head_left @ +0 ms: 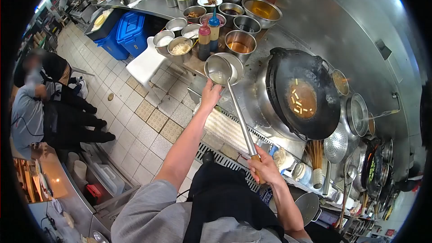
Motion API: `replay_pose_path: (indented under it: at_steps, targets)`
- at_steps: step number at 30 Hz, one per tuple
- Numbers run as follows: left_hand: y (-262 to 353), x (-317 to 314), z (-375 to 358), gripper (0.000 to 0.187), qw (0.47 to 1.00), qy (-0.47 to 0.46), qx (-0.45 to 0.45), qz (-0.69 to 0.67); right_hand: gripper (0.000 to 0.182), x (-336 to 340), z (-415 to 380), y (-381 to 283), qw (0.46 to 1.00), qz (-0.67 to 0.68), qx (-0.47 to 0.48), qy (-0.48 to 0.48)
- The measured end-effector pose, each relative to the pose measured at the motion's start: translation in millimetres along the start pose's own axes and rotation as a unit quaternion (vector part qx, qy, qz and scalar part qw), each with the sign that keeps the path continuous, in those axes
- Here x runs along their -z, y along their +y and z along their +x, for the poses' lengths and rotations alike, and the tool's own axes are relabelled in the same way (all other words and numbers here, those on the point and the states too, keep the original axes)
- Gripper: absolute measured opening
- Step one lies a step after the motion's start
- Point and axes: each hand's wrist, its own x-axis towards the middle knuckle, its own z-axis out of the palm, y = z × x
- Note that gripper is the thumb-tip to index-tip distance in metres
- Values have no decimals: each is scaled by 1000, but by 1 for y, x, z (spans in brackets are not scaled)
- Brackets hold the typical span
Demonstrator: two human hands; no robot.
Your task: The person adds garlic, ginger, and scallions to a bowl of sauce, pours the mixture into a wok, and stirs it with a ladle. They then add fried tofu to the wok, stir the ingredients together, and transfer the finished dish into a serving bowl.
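My right hand [266,166] is closed round the wooden grip of a long-handled steel ladle [238,114]. The ladle's bowl reaches out ahead, with a little pale liquid in it. At the near rim of that bowl is my left hand [210,95], its fingertips partly hidden by the steel. A metal bowl [238,68] shows just behind the ladle, partly covered by it. To the right sits a black wok [321,108] on the stove, with brown liquid and several pale strips [300,103] inside.
Squeeze bottles [204,44] and several metal bowls of sauces [240,45] crowd the counter ahead. A perforated skimmer [335,146] and a bamboo brush [316,157] lie right of the wok. A white stool [146,65] and blue bins [130,31] stand at left. Two people are at far left.
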Motion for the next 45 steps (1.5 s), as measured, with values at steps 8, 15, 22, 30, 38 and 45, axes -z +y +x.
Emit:
replay_pose_path:
  at_steps: [8, 15, 22, 30, 38, 45]
  targets:
    - [-2, -3, 1, 67, 999, 15, -3, 34, 59, 8, 3, -7, 991, 130, -25, -35]
    - [-13, 3, 12, 67, 999, 21, 17, 17, 60, 17, 8, -3, 994, 102, -4, -32]
    - [-18, 6, 12, 65, 1000, 5, 13, -1, 68, 0, 7, 11, 998, -55, 21, 3]
    - [-10, 3, 8, 64, 999, 3, 0, 37, 57, 17, 3, -15, 984, 165, -35, -53]
    - [-3, 8, -29, 61, 999, 21, -13, 40, 58, 42, -10, -7, 933, 344, -31, -98]
    - [-26, -14, -123, 54, 935, -85, -111, 326, 57, 50, -32, 8, 951, 299, 2, -78]
